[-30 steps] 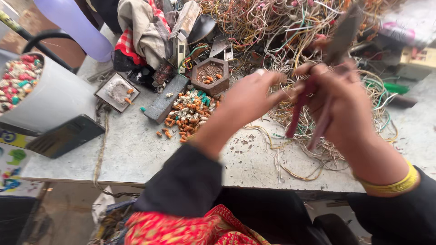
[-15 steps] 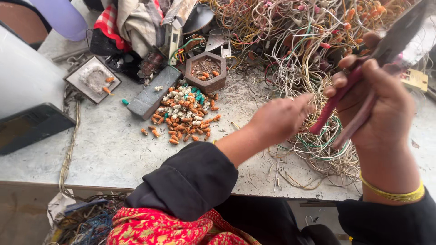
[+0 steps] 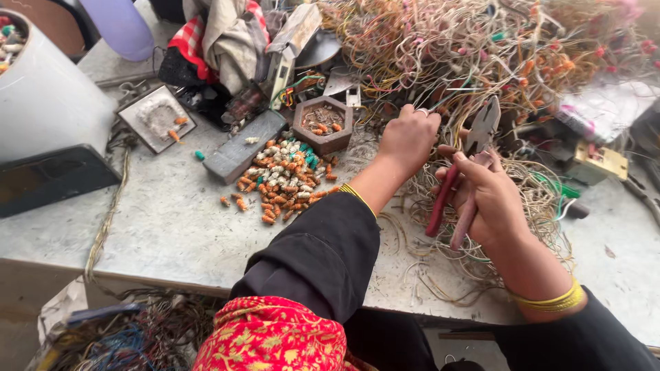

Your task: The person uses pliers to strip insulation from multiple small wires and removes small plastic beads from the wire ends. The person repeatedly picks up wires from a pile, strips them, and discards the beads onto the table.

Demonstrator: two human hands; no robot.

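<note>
Wires [image 3: 481, 55] — connector pile [image 3: 285, 178] beside pliers [image 3: 462, 175]

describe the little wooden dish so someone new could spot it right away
Start at the big tangle of wires across the table's far side. At its left edge, just beyond the heap of orange and white wire caps, sits the hexagonal wooden dish. It alone has six brown walls, a few caps inside.

Clutter sitting on the grey tabletop [image 3: 158, 227]

A white bucket [image 3: 48, 103] is standing at the left edge, a hexagonal wooden dish [image 3: 323, 124] and small orange connectors [image 3: 285, 182] lying mid-tabletop.
</note>
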